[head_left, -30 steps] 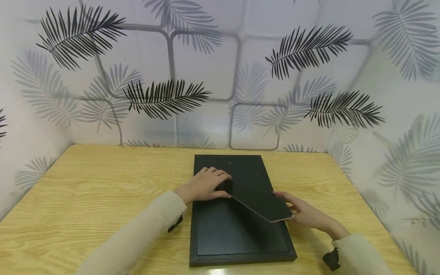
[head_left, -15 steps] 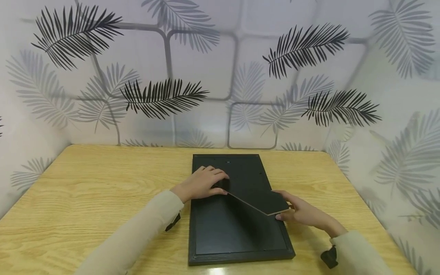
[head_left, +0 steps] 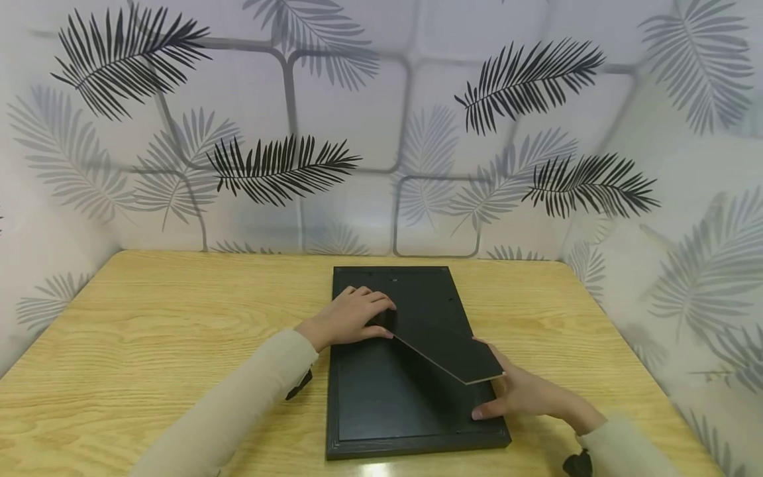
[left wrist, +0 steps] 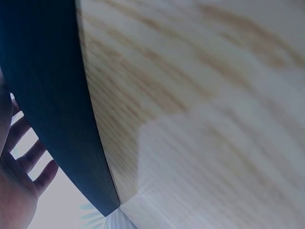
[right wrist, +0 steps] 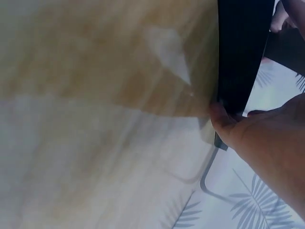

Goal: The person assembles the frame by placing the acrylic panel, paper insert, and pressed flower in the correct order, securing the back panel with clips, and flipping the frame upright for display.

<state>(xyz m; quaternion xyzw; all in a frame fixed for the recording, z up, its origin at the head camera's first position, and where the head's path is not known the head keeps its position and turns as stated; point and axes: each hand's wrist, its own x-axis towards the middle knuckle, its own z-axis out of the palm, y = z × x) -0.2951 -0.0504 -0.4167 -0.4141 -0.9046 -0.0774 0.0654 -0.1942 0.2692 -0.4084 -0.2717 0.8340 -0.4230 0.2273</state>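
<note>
A black picture frame (head_left: 417, 445) lies with its back up on the wooden table. Over its back a thin black panel (head_left: 444, 348) stands tilted, its near corner raised above the frame. My left hand (head_left: 354, 317) is at the panel's left edge, fingers on top and thumb at the edge, pinching it. My right hand (head_left: 524, 391) is at the frame's right side, beside the raised corner, with the thumb spread out over the frame's lower right part. In the right wrist view, a fingertip touches the outer side of the picture frame (right wrist: 240, 52). The panel hides part of the right fingers.
The wood-grain table (head_left: 197, 318) extends around the frame on both sides. Behind it and to the right hangs pale sheeting (head_left: 357, 218) printed with grey and black leaves. A small metal hanger (head_left: 394, 280) sits near the far end of the back.
My right thumb has come away from the panel's corner and spread toward the near side. The panel's corner rose slightly, then dropped again. My left hand has stayed nearly in place.
</note>
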